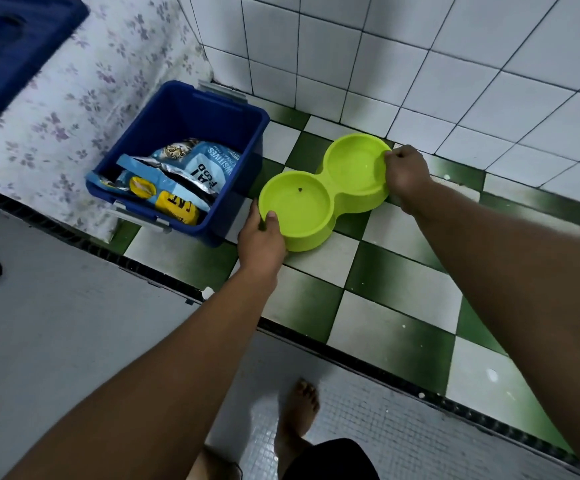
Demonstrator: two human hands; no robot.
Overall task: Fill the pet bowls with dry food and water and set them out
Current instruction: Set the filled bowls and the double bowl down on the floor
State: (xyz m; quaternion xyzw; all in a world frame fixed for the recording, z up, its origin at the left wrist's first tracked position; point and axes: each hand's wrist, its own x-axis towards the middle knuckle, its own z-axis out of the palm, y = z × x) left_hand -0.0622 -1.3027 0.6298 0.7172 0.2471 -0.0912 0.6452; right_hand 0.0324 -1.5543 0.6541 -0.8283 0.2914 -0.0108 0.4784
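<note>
A lime-green double pet bowl [319,202] sits on the green-and-white checkered floor near the tiled wall. Both wells look empty except for one small dark speck in the near well. My left hand [261,242] grips the rim of the near-left well, thumb over the edge. My right hand [407,174] grips the rim of the far-right well. Left of the bowl, an open blue plastic bin [243,140] holds blue and yellow cat food bags [177,178].
The bin's blue lid [15,53] lies on a floral-covered surface [84,81] at the upper left. White tiled wall [437,64] stands behind the bowl. A dark threshold strip [316,344] separates the checkered floor from the grey floor, where my bare foot [297,414] stands.
</note>
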